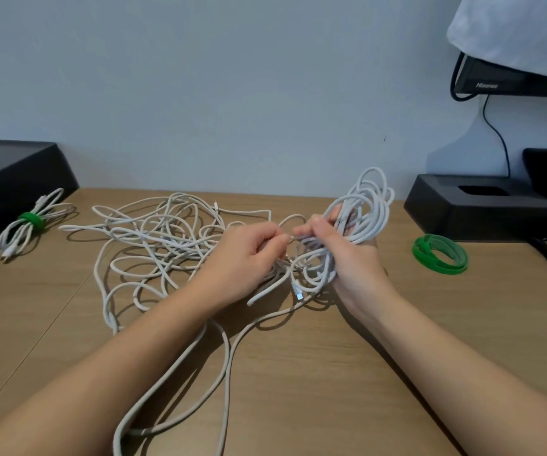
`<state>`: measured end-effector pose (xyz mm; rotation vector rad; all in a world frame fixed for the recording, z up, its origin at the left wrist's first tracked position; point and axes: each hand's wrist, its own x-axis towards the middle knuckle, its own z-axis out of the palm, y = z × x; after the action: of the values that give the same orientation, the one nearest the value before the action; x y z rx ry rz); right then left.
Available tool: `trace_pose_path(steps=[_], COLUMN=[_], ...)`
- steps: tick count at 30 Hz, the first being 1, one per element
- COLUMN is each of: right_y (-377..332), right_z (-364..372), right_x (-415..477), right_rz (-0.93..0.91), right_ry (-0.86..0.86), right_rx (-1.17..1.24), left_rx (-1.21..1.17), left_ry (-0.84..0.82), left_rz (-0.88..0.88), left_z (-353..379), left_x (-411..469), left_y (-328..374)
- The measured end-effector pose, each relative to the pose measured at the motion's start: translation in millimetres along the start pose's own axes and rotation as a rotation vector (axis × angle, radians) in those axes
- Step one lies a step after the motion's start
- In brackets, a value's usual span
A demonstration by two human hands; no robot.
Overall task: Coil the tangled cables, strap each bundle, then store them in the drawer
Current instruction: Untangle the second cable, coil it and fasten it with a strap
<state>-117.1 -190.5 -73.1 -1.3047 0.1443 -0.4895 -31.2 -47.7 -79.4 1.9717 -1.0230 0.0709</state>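
Right hand [347, 255] grips a half-made coil [361, 209] of white cable, fingers closed round the loops; left hand [249, 255] pinches a strand beside it; tangle [153, 238] sprawls mid-surface behind and left of hands; strapped bundle [30, 222] far left; green straps [440, 254] right, near black stand [482, 209]; wooden surface [331, 373]; pale wall [232, 77].

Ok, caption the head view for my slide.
Both hands coil white cable from the tangle; one strapped bundle and green straps wait on the desk.
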Motion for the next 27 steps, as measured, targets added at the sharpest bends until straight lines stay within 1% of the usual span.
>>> trace_pose_path(steps=[3,5,7,9,11,14,16,17,19,22,24,27], right_y=[-8.1,-13.9,-18.2,-21.8,-22.9,-20.3,-18.8,-19.4,-21.4,-22.8,-22.2,-21.7], right_z=[-0.6,-4.9,-12.7,-19.3,-22.9,-28.7,-33.0,-33.3,-31.6,-27.6,-24.8,-22.5], right_x=[4.7,8.3,10.5,10.3,10.8,12.5,13.5,13.3,14.0,13.8,13.2,13.1], right_rz=[0.055,0.104,0.204,0.328,0.442,0.584,0.615,0.603,0.554,0.464,0.444,0.438], right_ry=[0.031,0.024,-0.034,-0.13,-0.242,-0.432,-0.534,-0.546,-0.479,-0.288,-0.232,-0.179], right_rx=[0.215,0.38,0.516,0.559,0.542,0.552,0.575,0.585,0.592,0.548,0.536,0.532], left_rx=[0.229,0.327,0.413,0.494,0.482,0.442,0.416,0.424,0.488,0.505,0.478,0.553], left_ry=[-0.154,-0.24,-0.272,-0.247,-0.176,-0.033,0.007,0.005,-0.026,-0.072,-0.092,-0.066], left_rz=[0.13,0.206,0.21,0.089,-0.017,-0.058,-0.118,-0.138,-0.115,0.055,0.155,0.178], left_z=[-2.4,-6.0,-11.7,-19.5,-25.0,-24.9,-24.6,-24.6,-24.9,-21.3,-15.2,-7.5], left_x=[1.8,5.5,10.4,15.0,17.0,19.6,22.2,22.7,22.0,18.3,17.9,25.9], left_y=[-12.0,-25.7,-42.8,-56.9,-62.9,-64.2,-64.2,-65.4,-65.4,-54.8,-46.8,-38.6])
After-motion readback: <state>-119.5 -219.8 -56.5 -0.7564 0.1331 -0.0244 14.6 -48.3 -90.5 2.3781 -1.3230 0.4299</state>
